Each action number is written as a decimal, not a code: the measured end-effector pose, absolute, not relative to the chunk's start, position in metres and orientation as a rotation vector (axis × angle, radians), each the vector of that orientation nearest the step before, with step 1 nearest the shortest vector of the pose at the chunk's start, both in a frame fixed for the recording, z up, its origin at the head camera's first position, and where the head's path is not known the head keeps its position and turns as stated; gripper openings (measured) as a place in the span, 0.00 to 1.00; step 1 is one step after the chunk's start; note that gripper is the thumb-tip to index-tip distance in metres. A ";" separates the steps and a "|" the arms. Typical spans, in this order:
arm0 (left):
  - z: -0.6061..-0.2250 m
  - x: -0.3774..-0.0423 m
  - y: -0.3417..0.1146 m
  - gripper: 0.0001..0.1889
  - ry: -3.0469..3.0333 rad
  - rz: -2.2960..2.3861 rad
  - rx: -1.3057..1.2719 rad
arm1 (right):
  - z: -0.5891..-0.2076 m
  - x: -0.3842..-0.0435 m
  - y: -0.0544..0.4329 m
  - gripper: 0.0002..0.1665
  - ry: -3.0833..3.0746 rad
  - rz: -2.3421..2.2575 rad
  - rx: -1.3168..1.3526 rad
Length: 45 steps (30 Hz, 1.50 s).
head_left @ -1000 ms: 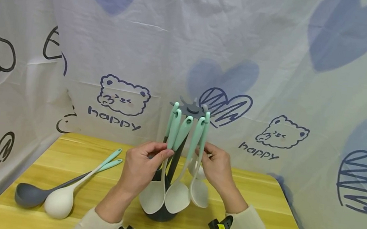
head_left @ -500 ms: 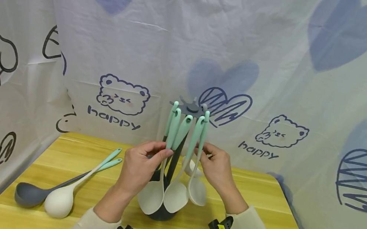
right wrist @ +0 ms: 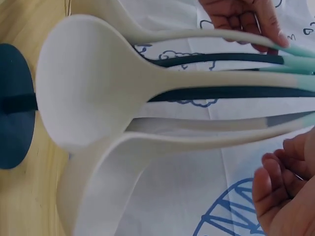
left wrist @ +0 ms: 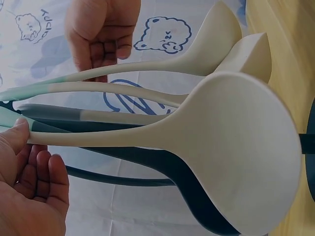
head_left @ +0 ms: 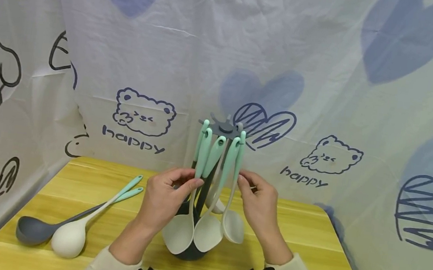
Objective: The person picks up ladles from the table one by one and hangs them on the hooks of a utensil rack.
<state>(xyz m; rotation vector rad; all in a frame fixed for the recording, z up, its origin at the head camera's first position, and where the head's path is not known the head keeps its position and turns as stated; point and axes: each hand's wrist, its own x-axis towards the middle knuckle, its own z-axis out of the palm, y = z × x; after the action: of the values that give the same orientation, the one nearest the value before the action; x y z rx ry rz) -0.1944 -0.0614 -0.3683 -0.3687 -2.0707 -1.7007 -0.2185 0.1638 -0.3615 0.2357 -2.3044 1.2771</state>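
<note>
A dark utensil stand (head_left: 226,128) with a hooked top carries several hanging white and dark utensils, mostly with mint handles. My left hand (head_left: 164,200) pinches the handle of a white cooking spoon (left wrist: 231,152) at the stand's front left, thumb in front and fingers behind. Beside it hang a white turner (head_left: 207,235) and, to the right, a white ladle (head_left: 233,228). My right hand (head_left: 259,205) is beside that ladle's handle, fingers loosely bent and holding nothing; the right wrist view shows a gap to the handle. Behind, a grey-handled white utensil (head_left: 215,204) is partly hidden.
On the wooden table (head_left: 291,257), a grey ladle (head_left: 34,230) and a white ladle (head_left: 69,238) lie at the left, their mint handles crossing. A printed cloth (head_left: 218,43) hangs close behind and along both sides.
My right hand has come away from the utensils and shifted slightly right. The white utensil at the back has swung left. My left hand keeps its pinch almost unmoved.
</note>
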 end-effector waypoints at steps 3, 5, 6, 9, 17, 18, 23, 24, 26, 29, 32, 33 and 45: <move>-0.369 -0.195 -0.062 0.10 -2.073 -1.710 -0.360 | -0.363 -0.213 0.161 0.09 -2.214 1.264 0.215; -0.370 -0.195 -0.062 0.10 -2.068 -1.714 -0.361 | -0.364 -0.210 0.158 0.08 -2.136 1.248 0.220; -0.370 -0.195 -0.062 0.10 -2.066 -1.718 -0.364 | -0.365 -0.208 0.157 0.08 -2.091 1.230 0.230; -0.372 -0.194 -0.063 0.10 -2.060 -1.725 -0.367 | -0.368 -0.202 0.153 0.06 -1.949 1.173 0.284; -0.378 -0.189 -0.064 0.09 -2.081 -1.690 -0.364 | -0.377 -0.183 0.131 0.05 -1.787 1.051 0.423; -0.379 -0.188 -0.064 0.09 -2.089 -1.687 -0.365 | -0.379 -0.181 0.128 0.05 -1.803 1.030 0.431; -0.383 -0.183 -0.065 0.10 -2.110 -1.674 -0.349 | -0.391 -0.175 0.112 0.07 -1.974 1.014 0.380; -0.383 -0.182 -0.065 0.10 -2.109 -1.672 -0.344 | -0.393 -0.174 0.109 0.08 -2.017 1.051 0.355; -0.384 -0.181 -0.065 0.10 -2.109 -1.661 -0.338 | -0.395 -0.174 0.103 0.09 -2.087 1.128 0.296; -0.385 -0.180 -0.066 0.10 -2.104 -1.657 -0.330 | -0.397 -0.178 0.095 0.07 -2.151 1.214 0.223; -0.386 -0.180 -0.066 0.08 -2.104 -1.657 -0.318 | -0.399 -0.184 0.090 0.06 -2.166 1.201 0.179; -0.386 -0.180 -0.067 0.07 -2.106 -1.654 -0.312 | -0.399 -0.186 0.089 0.06 -2.165 1.191 0.167; -0.394 -0.181 -0.076 0.04 -2.207 -1.549 -0.145 | -0.412 -0.203 0.082 0.08 -2.192 1.096 0.090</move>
<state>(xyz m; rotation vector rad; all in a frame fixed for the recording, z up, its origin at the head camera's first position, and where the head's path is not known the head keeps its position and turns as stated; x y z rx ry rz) -0.1812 -0.0761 -0.3942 -0.1455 -2.2067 -1.5487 -0.2032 0.0817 -0.4119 0.0901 -2.1915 1.0964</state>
